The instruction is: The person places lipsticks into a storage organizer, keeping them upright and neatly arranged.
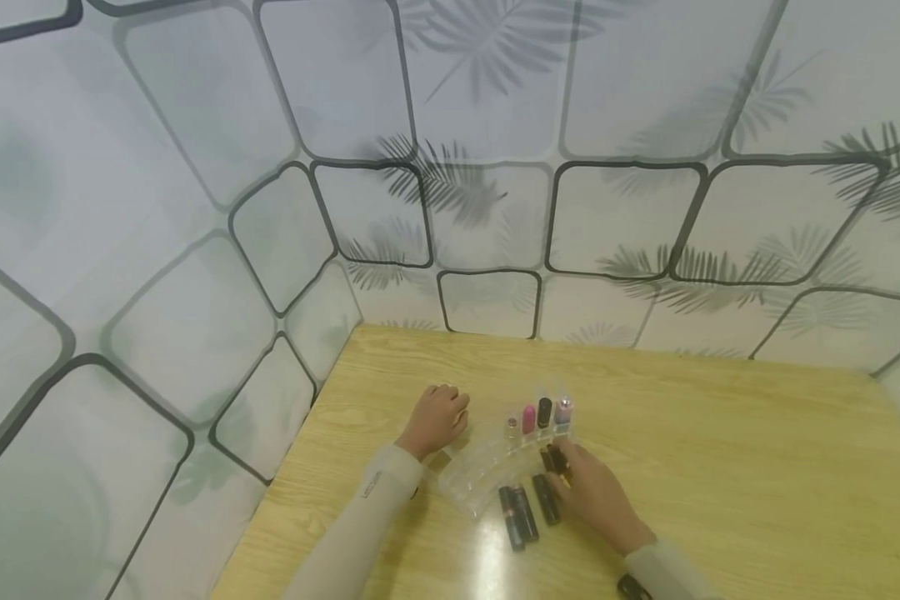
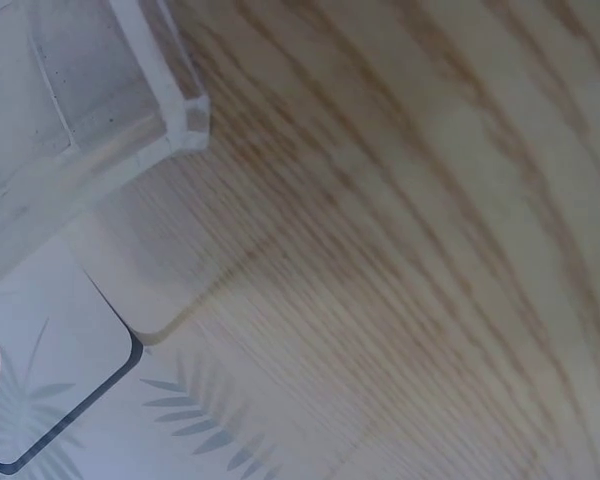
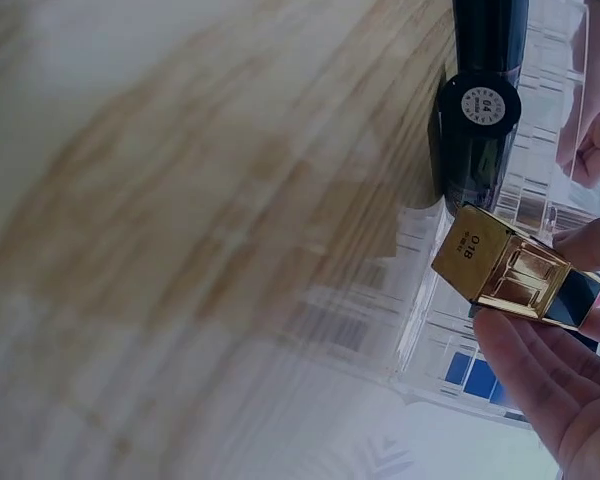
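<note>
the left hand lies at the left end of the clear case, its fingers loosely bent and nothing seen in them; whether they touch the case i cannot tell. the case slants across the table, its right end farther from the person than its left.

on the person's side of the case lie three dark tubes, side by side or nearly so, long axes running mostly away from the person. beyond them, in the far row of the case, stand four pieces: a small pale one, a pink one, a black one and a lilac one.

next comes the gold lipstick, near the right end of the case and much closer to the right hand than to the left. the right thumb and fingers pinch it; the case lies just left of these fingertips. in the right wrist view its long axis slants, gold end projecting from the grip, dark end back among the fingers. whether it touches the case is unclear.

at far right, a dark piece lies by the right sleeve.
</note>
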{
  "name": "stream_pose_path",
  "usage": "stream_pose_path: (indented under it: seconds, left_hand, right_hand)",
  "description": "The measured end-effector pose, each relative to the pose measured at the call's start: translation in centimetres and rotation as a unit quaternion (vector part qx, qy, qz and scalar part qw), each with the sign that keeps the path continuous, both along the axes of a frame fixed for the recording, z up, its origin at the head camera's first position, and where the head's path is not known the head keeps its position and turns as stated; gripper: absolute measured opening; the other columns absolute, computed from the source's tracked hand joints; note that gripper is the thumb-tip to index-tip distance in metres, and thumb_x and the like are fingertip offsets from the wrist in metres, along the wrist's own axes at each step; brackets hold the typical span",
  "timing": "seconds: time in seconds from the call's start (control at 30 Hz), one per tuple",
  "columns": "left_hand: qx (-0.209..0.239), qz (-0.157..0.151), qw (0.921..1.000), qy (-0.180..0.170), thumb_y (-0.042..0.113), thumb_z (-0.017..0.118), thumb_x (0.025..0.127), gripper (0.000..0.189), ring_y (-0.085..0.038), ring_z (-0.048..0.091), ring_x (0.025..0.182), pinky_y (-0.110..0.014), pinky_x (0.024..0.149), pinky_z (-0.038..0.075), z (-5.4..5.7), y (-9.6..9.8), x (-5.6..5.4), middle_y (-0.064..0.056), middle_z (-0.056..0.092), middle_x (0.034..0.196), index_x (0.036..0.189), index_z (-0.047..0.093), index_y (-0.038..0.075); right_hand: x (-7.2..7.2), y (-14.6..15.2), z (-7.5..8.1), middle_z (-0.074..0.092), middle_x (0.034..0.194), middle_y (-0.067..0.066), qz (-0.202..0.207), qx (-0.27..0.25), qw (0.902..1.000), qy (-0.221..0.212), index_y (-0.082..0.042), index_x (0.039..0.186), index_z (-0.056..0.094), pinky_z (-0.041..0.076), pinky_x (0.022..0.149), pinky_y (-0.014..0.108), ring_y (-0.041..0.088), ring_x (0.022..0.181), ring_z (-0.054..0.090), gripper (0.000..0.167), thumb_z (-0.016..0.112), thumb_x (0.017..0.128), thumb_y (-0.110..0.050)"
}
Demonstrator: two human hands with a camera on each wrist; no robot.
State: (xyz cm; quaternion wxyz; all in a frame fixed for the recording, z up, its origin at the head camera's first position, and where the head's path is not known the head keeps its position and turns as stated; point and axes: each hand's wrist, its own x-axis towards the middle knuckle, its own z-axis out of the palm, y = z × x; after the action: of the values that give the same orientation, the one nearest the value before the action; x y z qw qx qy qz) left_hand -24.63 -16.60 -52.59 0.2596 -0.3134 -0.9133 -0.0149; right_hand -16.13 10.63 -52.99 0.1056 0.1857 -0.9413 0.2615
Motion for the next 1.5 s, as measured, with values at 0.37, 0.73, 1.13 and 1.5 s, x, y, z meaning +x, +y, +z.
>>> stream_pose_path:
  seconds: [0.37, 0.73, 1.13, 1.5]
  left_hand:
    - [0.004, 0.004, 1.0000, -0.008, 0.017, 0.066, 0.081, 0.011, -0.011, 0.047, 0.063, -0.029, 0.070, 0.046, -0.1, 0.1, 0.0, 0.004, 0.051, 0.068, 0.078, 0.056, 0.016]
    - [0.009, 0.006, 0.9998, -0.016, 0.016, 0.067, 0.081, 0.013, -0.011, 0.042, 0.061, -0.029, 0.070, 0.046, -0.2, 0.0, 0.0, 0.003, 0.050, 0.067, 0.078, 0.055, 0.015]
    - [0.012, 0.007, 0.9998, -0.012, 0.017, 0.064, 0.083, 0.008, -0.010, 0.048, 0.063, -0.029, 0.071, 0.047, -0.3, 0.1, -0.1, 0.004, 0.053, 0.069, 0.079, 0.057, 0.015]
    - [0.011, 0.008, 0.9998, -0.015, 0.017, 0.066, 0.081, 0.007, -0.011, 0.051, 0.065, -0.029, 0.072, 0.047, -0.2, 0.1, 0.0, 0.003, 0.055, 0.071, 0.081, 0.060, 0.015]
  right_hand:
    - [-0.2, 0.0, 0.1, 0.065, 0.087, 0.006, 0.037, -0.040, 0.9942, 0.093, 0.002, 0.116, 0.054, 0.050, 0.059, 0.016, 0.013, 0.069, 0.062, 0.052, 0.078, 0.070, -0.007]
    - [-1.1, -2.7, 1.0, 0.062, 0.085, 0.008, 0.061, -0.130, 0.9738, 0.176, 0.004, 0.112, 0.055, 0.054, 0.062, 0.022, 0.017, 0.073, 0.062, 0.052, 0.079, 0.065, 0.000]
    - [-2.5, -6.3, 1.1, 0.062, 0.088, 0.012, 0.050, -0.163, 0.9589, 0.227, 0.004, 0.104, 0.055, 0.055, 0.064, 0.025, 0.022, 0.076, 0.063, 0.044, 0.078, 0.067, -0.001]
    - [-2.7, -7.6, 0.6, 0.059, 0.085, 0.007, 0.036, -0.145, 0.9542, 0.259, 0.000, 0.099, 0.056, 0.053, 0.068, 0.026, 0.017, 0.073, 0.061, 0.038, 0.077, 0.068, -0.006]
